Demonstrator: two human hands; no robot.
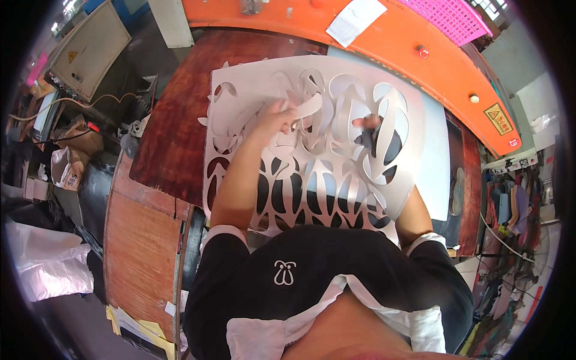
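A large pale sheet point(414, 174), full of shoe-sole-shaped cut-out holes, spreads before me across the table. My left hand point(281, 118) is over its upper middle, with its fingers closed on a pale curved cut-out piece point(309, 108). More loose pale pieces lie around and under that hand, some overlapping the sheet. My right forearm passes beneath the sheet's right side. My right hand point(365, 133) shows only in part through a hole, with fingertips bare and something dark, perhaps a glove, over the rest. Its grip is hidden and blurred.
Behind the sheet runs an orange machine beam point(396, 39) with a red button point(422, 51) and a paper note point(355, 21). A pink basket point(450, 21) rests on top. The reddish-brown tabletop point(174, 120) extends left. A grey cabinet point(90, 48) stands far left.
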